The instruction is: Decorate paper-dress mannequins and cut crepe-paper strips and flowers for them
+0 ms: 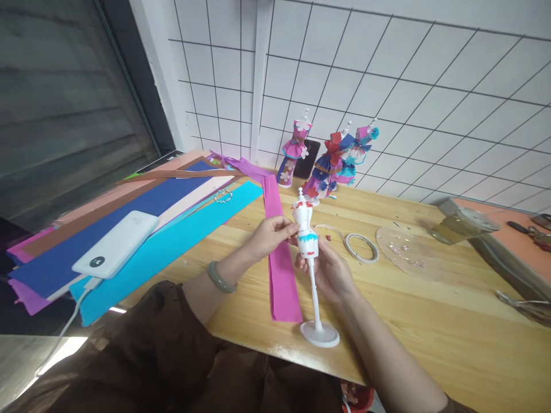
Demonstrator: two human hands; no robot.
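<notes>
A small white dress form (304, 222) on a thin stand stands slightly tilted near the table's front edge, with red and turquoise bits on its torso. My left hand (274, 234) pinches its left side between thumb and fingers. From the right, my right hand (330, 269) curls around the lower torso, its fingertips partly hidden behind the form. The round white base (319, 334) rests on the wood. Beneath my left hand runs a strip of magenta crepe paper (284, 287). A roll of white tape (361, 248) lies right of the form, its loose end trailing toward it.
Stacked colored paper strips (172, 235) cover the left side, with a white power bank (116, 244) and a beaded bracelet (223, 196) on top. Dressed forms (336, 158) and a phone (306, 159) stand by the tiled wall. A clear tray (404, 252) and a glass cup (458, 226) are right.
</notes>
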